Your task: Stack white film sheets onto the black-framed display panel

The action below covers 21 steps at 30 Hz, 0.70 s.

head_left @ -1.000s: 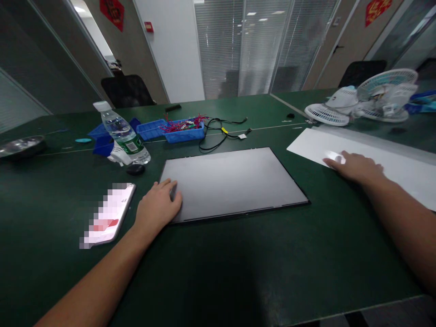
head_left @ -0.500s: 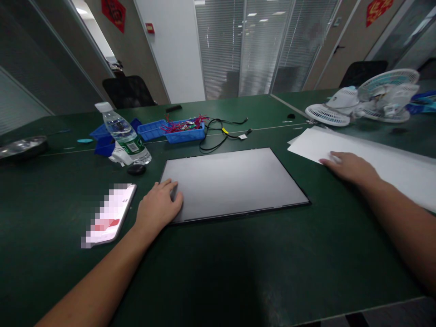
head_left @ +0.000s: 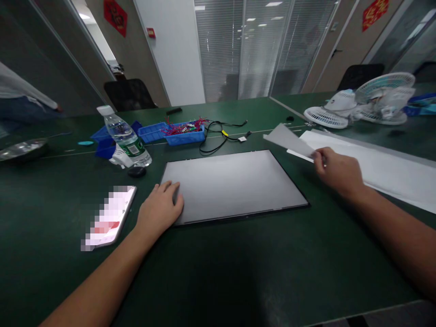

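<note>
A flat grey panel (head_left: 235, 184) with a thin black edge lies on the green table (head_left: 218, 272). My left hand (head_left: 160, 204) rests on the panel's left side, fingers spread and holding nothing. At the right, my right hand (head_left: 337, 170) is closed on a white sheet (head_left: 289, 140), whose free corner sticks up and to the left. Under and behind that hand lie more large white sheets (head_left: 391, 170), partly covered by the hand and arm.
Left of the panel are a phone (head_left: 112, 215), a mouse (head_left: 136, 171) and a water bottle (head_left: 126, 136). Behind it lie blue trays (head_left: 185, 136) with red wires and a black cable (head_left: 213, 149). Fan parts (head_left: 368, 102) sit back right. A person (head_left: 23, 97) stands far left.
My right hand has closed on a sheet and lifted its corner off the others, leftward. My left hand has stayed on the panel. A person has come into view at the left.
</note>
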{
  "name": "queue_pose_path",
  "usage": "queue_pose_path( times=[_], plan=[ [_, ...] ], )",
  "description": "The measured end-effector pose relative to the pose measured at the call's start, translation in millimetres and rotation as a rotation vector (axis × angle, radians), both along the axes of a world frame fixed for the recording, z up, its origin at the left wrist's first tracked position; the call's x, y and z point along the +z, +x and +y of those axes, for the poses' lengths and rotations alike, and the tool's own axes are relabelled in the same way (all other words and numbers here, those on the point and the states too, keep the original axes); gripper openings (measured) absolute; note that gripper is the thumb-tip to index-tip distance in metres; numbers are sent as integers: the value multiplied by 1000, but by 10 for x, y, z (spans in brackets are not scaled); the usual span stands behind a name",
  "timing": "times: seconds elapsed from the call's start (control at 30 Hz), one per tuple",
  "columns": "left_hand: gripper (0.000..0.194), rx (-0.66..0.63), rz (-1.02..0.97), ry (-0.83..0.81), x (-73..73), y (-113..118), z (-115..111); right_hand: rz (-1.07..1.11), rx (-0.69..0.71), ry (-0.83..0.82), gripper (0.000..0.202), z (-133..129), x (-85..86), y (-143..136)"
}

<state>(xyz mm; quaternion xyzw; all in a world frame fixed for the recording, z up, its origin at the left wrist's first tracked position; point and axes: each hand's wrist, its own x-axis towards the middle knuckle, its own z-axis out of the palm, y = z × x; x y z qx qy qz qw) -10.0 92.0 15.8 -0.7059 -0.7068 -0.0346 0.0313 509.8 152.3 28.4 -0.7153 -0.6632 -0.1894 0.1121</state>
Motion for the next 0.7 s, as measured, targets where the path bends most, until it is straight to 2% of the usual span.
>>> queue_pose_path(
  times=[0.1,0.17,0.27,0.33,0.43,0.53,0.63,0.7],
  plan=[
    [57,-15,13,-3,-7,2,-4,-49,280,-88,45,-77,-57,-207],
    [57,-17,17,4,-8,7,-9,-87,539,-133,37,-115,-99,-335],
    [57,-13,16,20,-8,16,-18,-160,938,-67,29,-189,-108,-524],
    [57,-14,13,22,-6,20,-23,-173,1064,-7,27,-263,-72,-645],
    [57,-25,8,12,4,27,-25,-95,1108,-23,27,-386,2,-772],
    [58,-25,7,1,19,37,-28,53,1071,-82,29,-467,41,-775],
    [58,-17,8,-5,30,49,-31,194,952,-103,31,-475,41,-676],
    [58,-13,9,-1,30,53,-32,278,815,-51,35,-429,37,-592]
  ],
)
